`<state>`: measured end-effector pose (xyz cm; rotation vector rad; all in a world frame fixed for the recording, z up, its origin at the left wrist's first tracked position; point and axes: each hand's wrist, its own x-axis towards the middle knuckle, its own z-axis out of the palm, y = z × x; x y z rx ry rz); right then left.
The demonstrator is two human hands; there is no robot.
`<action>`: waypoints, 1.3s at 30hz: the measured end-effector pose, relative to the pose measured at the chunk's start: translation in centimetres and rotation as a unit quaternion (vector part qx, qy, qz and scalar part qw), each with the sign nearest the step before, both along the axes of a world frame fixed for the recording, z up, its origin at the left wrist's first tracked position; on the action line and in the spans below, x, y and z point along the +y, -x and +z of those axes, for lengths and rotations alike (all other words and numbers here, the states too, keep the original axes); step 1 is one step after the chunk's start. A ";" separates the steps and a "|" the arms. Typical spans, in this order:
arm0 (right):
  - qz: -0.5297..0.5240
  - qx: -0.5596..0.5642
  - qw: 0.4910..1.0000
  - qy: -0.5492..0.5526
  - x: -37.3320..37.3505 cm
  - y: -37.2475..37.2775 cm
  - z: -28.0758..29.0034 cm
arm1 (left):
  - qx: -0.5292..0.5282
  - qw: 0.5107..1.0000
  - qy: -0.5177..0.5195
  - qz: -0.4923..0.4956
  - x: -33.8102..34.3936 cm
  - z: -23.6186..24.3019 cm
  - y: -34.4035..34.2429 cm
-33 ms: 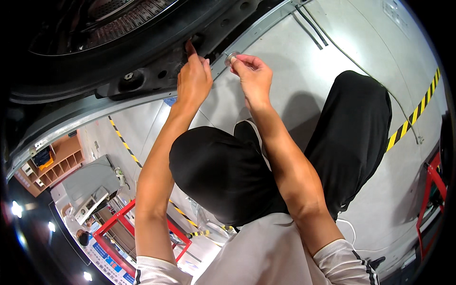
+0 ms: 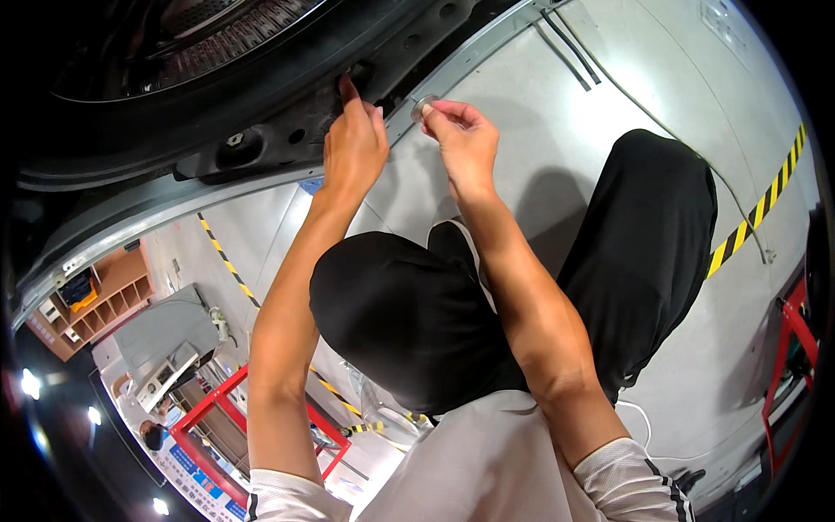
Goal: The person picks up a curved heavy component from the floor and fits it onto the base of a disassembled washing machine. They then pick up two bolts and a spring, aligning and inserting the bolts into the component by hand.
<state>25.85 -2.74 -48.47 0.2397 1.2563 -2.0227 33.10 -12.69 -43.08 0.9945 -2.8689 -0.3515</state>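
My right hand [image 2: 465, 139] is closed in a pinch on a small round silver disc [image 2: 424, 106] with a short thin pin sticking out of it. The disc is held just beside the grey metal edge strip [image 2: 474, 54]. My left hand [image 2: 355, 152] reaches up to the black panel [image 2: 278, 135], its index finger stretched out against the dark underside and its thumb apart. That fingertip is lost in shadow, and the other fingers are partly hidden. Near the left hand, the panel has a round hole [image 2: 297, 137] and a recess with a small metal fastener [image 2: 235, 139].
Above the panel curves a large dark rim [image 2: 174, 104]. My black-clad knees [image 2: 400, 322] are bent below my hands. Yellow-black tape [image 2: 757, 217] and a thin cable [image 2: 648, 110] run along the grey floor. Red metal frames [image 2: 213, 404] stand to both sides; a wooden shelf [image 2: 109, 300] is at left.
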 end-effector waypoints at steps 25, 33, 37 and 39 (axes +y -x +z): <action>-0.007 -0.038 0.999 0.017 0.0 -0.1 0.2 | 0.255 0.906 -0.237 0.241 0.0 -0.6 1.7; 0.000 -0.079 0.997 -0.001 3.0 1.0 -0.9 | 0.536 0.416 -0.601 0.422 -0.6 -0.7 3.9; -0.027 -0.093 0.995 -0.013 4.8 2.6 -1.5 | 0.609 0.357 -0.563 0.430 -0.1 -0.7 6.5; -0.035 -0.105 0.994 -0.006 5.1 2.8 -1.6 | 0.624 0.334 -0.550 0.443 -0.8 -1.3 6.5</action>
